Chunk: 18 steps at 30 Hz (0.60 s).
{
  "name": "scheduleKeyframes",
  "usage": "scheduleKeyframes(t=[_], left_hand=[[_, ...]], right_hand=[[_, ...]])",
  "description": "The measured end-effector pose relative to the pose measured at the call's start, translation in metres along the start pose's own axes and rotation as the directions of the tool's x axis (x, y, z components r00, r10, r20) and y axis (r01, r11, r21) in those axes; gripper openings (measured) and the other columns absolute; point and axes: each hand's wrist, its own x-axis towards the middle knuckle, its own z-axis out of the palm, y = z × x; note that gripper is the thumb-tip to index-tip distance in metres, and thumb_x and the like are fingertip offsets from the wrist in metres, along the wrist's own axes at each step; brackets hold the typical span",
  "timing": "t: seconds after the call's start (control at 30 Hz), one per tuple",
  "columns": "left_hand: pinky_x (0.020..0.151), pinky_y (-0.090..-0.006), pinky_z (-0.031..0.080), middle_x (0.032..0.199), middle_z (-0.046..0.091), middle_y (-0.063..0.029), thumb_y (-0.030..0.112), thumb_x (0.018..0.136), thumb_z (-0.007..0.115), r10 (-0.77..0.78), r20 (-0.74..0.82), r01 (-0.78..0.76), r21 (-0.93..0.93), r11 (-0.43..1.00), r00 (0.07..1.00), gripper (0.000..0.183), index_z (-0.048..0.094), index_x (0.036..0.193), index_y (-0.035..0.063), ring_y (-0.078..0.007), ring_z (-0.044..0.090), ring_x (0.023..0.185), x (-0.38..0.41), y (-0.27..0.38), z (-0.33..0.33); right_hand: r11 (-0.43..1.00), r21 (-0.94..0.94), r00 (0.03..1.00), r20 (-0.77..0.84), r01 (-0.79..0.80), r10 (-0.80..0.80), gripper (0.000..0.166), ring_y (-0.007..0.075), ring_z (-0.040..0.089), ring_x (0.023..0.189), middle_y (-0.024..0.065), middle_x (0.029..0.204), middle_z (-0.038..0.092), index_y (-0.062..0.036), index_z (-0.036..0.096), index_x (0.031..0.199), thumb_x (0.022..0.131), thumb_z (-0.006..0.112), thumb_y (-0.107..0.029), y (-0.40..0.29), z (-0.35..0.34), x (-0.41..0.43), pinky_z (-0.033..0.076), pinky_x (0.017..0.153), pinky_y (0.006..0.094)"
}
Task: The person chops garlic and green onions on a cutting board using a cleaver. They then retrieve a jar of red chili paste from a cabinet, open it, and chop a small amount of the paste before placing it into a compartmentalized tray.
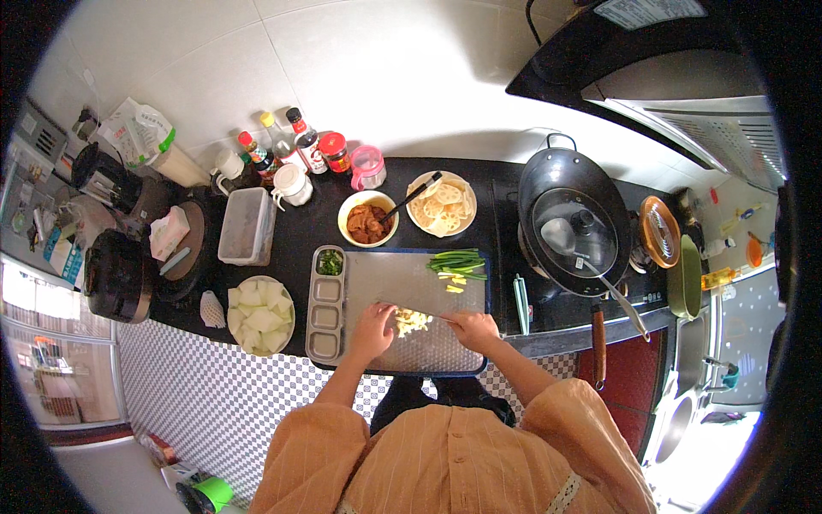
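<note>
My right hand [475, 331] grips the handle of a kitchen knife [420, 313], whose blade is seen nearly edge-on. At the blade's other end are the fingertips of my left hand [373, 332]; whether they pinch it or only rest there I cannot tell. Chopped pale-yellow pieces [411, 323], like garlic, lie beside the blade on a textured cutting board [392, 276]. Green scallion lengths [456, 262] are at the board's far right, with yellow strips [454, 283] below them. Along its left side is a metal compartment tray [326, 317], chopped greens [331, 263] in its top compartment.
Behind the board stand a bowl of reddish-brown paste [367, 223] and a plate of lotus root slices [443, 204]. Pale cut chunks [260, 311] fill a bowl at left. A lidded wok [571, 225] sits on the stove at right, a spatula handle [620, 299] jutting forward. Seasoning bottles [307, 144] line the wall.
</note>
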Motion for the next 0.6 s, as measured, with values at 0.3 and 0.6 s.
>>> scheduleKeyframes(t=[0.3, 0.6], left_hand=[[0.087, -0.0436, 0.039, 0.11, 0.052, -0.012, 0.024, 0.066, 0.074, 0.155, 0.117, -0.156, 0.001, 0.988, 0.981, 0.06, 0.052, 0.121, 0.0134, -0.0308, 0.05, 0.097, 0.013, -0.002, 0.013], [0.082, -0.0412, 0.041, 0.094, 0.055, -0.0083, 0.03, 0.066, 0.074, -0.17, -0.216, 0.197, 0.109, 0.974, 0.961, 0.043, 0.058, 0.102, 0.0125, -0.0296, 0.051, 0.094, -0.006, 0.043, 0.031]], right_hand=[[0.938, 0.294, 0.972, -0.085, -0.185, 0.218, 0.019, 0.0355, 0.06, 0.069, 0.0179, 0.073, 0.06, -0.0076, 0.064, 0.092, 0.083, 0.055, -0.023, 0.007, 0.002, -0.013, 0.046, 0.059, 0.0417], [0.95, 0.28, 0.984, -0.069, -0.139, 0.164, 0.019, 0.0386, 0.059, 0.072, 0.0214, 0.074, 0.06, -0.0052, 0.059, 0.092, 0.085, 0.053, -0.022, -0.012, 0.012, -0.031, 0.045, 0.061, 0.0448]])
